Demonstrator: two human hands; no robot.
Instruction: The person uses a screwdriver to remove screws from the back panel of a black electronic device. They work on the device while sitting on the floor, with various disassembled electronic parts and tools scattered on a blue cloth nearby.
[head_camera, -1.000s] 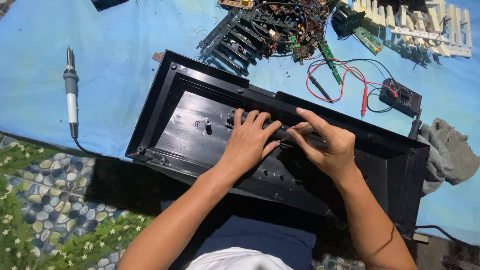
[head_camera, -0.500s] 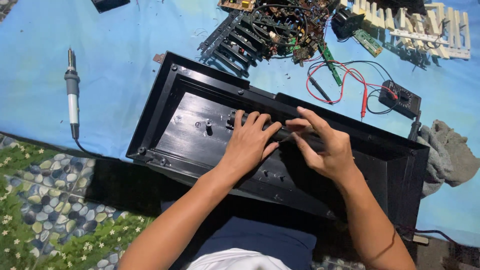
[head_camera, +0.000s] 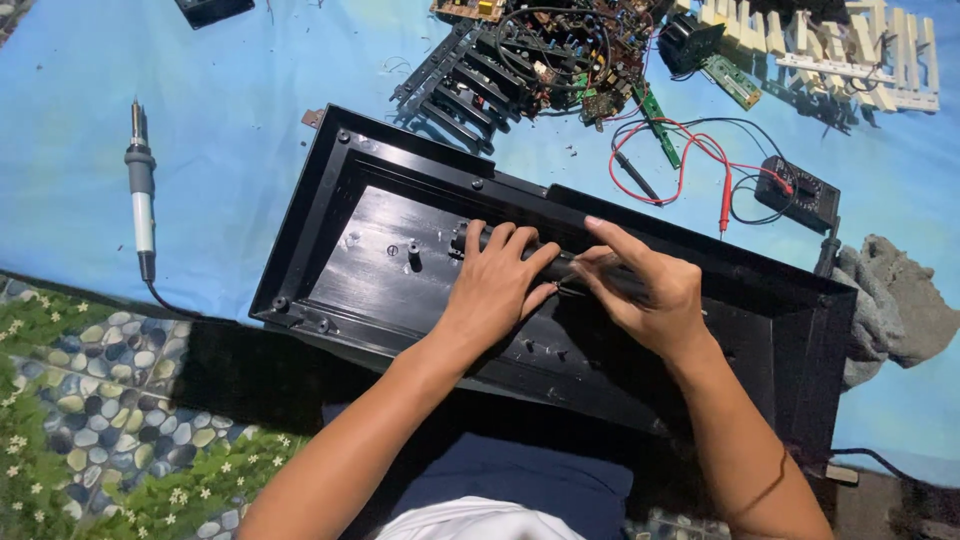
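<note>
A long black plastic casing (head_camera: 330, 200) lies open side up on a blue sheet, its near edge over my lap. My left hand (head_camera: 497, 290) lies inside it, fingers curled over a black bar (head_camera: 466, 241) that runs along the casing's middle. My right hand (head_camera: 648, 290) is just to the right, almost touching the left fingertips. Its thumb and fingers close around the same bar. Whether something small sits between the fingertips is too fine to tell. A short black post (head_camera: 413, 256) stands on the casing floor left of my left hand.
A soldering iron (head_camera: 141, 190) with its cord lies at the left on the blue sheet (head_camera: 200, 110). Behind the casing are circuit boards with tangled wires (head_camera: 560, 55), a multimeter (head_camera: 800, 193) with red and black leads, white key strips (head_camera: 850, 50) and a grey rag (head_camera: 895, 300).
Both hands stay on the same spot in the casing. Only the fingers of my right hand have shifted slightly.
</note>
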